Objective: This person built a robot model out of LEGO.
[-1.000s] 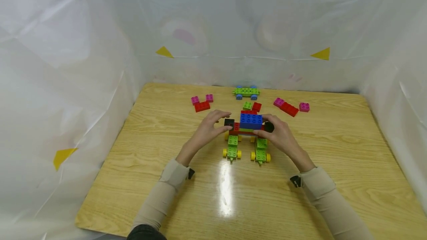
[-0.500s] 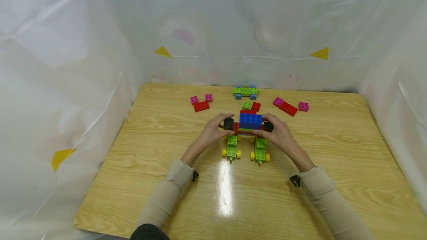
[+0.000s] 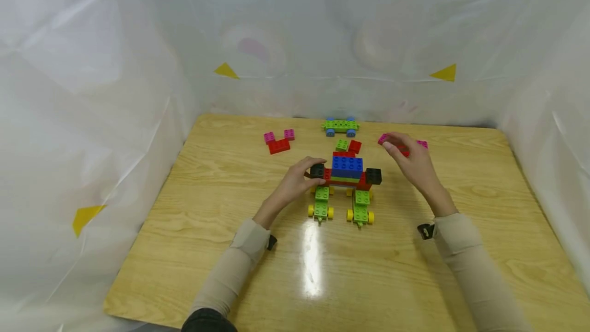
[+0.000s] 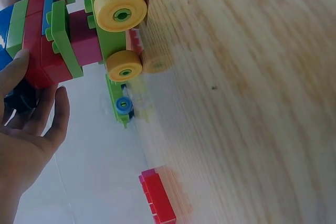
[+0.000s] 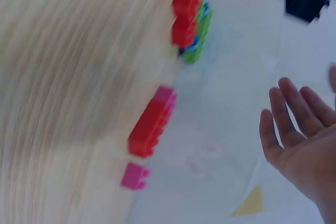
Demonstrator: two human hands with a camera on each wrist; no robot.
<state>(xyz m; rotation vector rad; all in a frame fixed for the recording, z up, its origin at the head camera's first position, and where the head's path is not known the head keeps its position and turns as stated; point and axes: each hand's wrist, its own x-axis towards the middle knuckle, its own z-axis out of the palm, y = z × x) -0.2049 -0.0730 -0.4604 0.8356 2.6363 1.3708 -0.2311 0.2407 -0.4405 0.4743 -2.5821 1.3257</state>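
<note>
Head view: a wide table, and standing on it the wheeled brick build!

Here's the left hand clamped on the build's left end, while the right hand, fingers apart, hovers beyond the build's right end. Straight behind the build sits a green base on blue wheels; behind to its left, one red brick; behind to its right, another red brick; pink bricks lie near both. Closest behind the build: a small green brick.

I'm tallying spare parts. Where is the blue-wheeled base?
In the head view, the base stands midway along the far edge of the table, just beyond the loose green brick.
</note>
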